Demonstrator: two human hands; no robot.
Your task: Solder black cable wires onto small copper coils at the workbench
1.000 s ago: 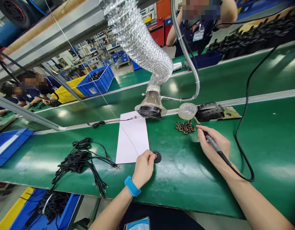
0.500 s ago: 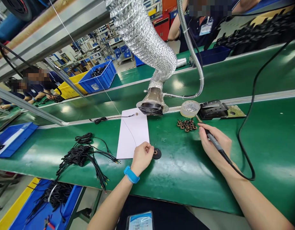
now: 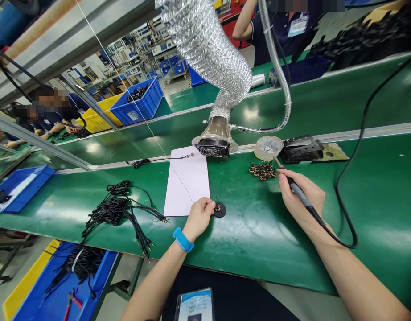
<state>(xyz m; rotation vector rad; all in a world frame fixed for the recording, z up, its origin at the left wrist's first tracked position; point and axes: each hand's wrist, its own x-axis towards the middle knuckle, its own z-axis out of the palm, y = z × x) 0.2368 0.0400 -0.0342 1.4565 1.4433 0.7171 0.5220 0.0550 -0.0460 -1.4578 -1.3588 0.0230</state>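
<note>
In the head view, little had changed: the left hand [image 3: 200, 216] kept a narrow grip on the thin wire [image 3: 182, 180], beside the ring [image 3: 218, 207] on the black disc [image 3: 222, 214]; the right hand [image 3: 313, 191] still clasped the pen-like tool [image 3: 300, 193], so work seemed unadvanced.

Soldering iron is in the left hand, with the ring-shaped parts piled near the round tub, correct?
Wrong hand: the head view shows the soldering iron in the right hand. The ring-shaped parts are indeed piled near the round tub.

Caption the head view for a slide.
Right hand holding a soldering iron, left hand at a small black disc.
</note>
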